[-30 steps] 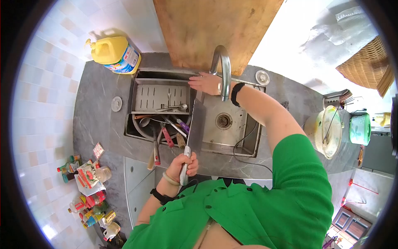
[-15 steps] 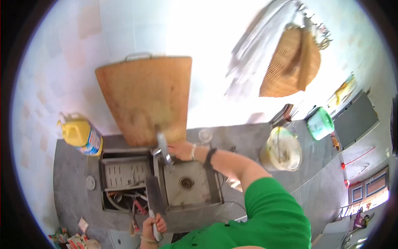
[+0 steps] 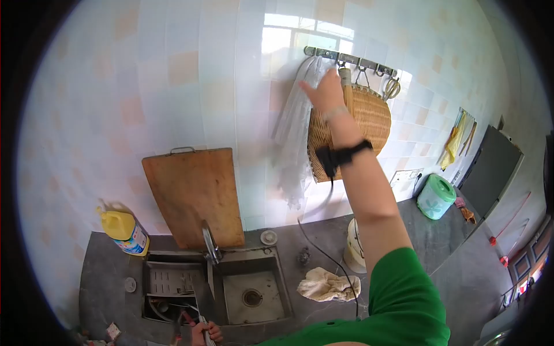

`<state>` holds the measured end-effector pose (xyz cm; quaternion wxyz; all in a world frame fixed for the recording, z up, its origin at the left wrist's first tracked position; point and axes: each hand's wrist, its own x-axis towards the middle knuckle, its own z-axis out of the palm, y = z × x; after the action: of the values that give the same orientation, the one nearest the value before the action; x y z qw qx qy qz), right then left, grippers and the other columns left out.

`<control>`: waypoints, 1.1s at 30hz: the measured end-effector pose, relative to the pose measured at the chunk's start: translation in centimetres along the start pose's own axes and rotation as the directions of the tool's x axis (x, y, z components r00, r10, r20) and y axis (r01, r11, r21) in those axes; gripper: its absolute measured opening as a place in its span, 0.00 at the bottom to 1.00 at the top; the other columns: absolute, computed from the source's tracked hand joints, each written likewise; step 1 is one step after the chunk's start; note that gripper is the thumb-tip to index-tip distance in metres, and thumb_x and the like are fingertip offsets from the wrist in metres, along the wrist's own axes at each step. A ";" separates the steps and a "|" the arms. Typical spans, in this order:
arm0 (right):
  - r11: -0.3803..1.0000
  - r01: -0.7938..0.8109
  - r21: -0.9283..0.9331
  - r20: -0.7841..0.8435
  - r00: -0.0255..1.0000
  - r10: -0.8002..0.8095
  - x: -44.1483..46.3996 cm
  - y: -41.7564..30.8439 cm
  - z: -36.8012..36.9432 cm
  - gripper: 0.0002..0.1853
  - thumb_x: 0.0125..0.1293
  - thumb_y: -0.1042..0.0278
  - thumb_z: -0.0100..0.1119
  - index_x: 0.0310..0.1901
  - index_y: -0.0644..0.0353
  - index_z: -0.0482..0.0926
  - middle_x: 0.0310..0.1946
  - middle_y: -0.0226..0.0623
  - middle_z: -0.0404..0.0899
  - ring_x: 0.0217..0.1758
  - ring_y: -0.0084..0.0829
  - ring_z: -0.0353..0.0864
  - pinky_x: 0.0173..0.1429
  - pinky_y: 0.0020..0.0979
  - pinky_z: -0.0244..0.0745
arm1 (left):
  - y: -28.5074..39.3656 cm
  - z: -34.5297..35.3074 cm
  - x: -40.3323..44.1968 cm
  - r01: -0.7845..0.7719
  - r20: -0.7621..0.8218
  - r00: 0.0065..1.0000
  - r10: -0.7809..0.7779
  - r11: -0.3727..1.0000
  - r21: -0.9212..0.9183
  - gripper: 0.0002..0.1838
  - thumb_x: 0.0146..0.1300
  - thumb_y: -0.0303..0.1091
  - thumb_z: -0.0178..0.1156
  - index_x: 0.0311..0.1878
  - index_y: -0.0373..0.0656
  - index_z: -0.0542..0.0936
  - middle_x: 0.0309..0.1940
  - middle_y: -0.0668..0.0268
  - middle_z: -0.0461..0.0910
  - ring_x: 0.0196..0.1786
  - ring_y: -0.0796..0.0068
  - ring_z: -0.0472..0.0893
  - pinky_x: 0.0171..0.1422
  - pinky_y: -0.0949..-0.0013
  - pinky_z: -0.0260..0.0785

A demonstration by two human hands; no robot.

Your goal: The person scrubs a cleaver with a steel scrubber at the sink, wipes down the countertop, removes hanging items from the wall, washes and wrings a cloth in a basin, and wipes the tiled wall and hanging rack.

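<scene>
My left hand (image 3: 206, 333) grips the handle of a kitchen knife (image 3: 205, 300) at the bottom of the view. Its dark blade points up beside the sink's divider. High on the wall, my right hand (image 3: 328, 92) reaches to the hook rail (image 3: 352, 59). The thumb stands away from the fingers, and nothing shows in its grasp. Clear plastic bags (image 3: 295, 109) hang just left of it. A woven basket (image 3: 369, 112) and a wooden handle (image 3: 346, 86) hang to its right, partly behind my forearm. Whether my fingertips touch the rail or the bags, I cannot tell.
Below is a double sink (image 3: 254, 277) with a faucet (image 3: 210, 242). A cutting board (image 3: 193, 193) leans on the wall near a yellow jug (image 3: 123, 230). A cloth (image 3: 329, 284), a white bucket (image 3: 353, 251) and a green-lidded container (image 3: 437, 196) stand along the counter.
My right hand has left the faucet area and risen to the hook rail. The view has tilted up toward the wall. My left hand still holds the knife.
</scene>
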<state>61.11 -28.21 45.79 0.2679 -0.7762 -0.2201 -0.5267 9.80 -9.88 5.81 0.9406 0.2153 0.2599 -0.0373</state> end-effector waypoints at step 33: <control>0.622 -0.296 0.725 0.375 0.927 0.003 -7.9 -0.7 2.5 0.10 0.59 0.69 0.59 0.32 0.65 0.69 0.19 0.37 0.66 0.23 0.25 0.65 0.29 0.29 0.65 | -4.1 -3.5 -1.9 0.004 0.022 1.000 -0.001 0.993 -0.121 0.07 0.51 0.36 0.47 0.24 0.47 0.62 0.18 0.72 0.58 0.19 0.78 0.59 0.26 0.71 0.52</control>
<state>59.67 -26.55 37.82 0.5748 -0.6808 -0.3994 -0.2159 5.82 -12.16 2.49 0.9546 0.1572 0.2518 -0.0250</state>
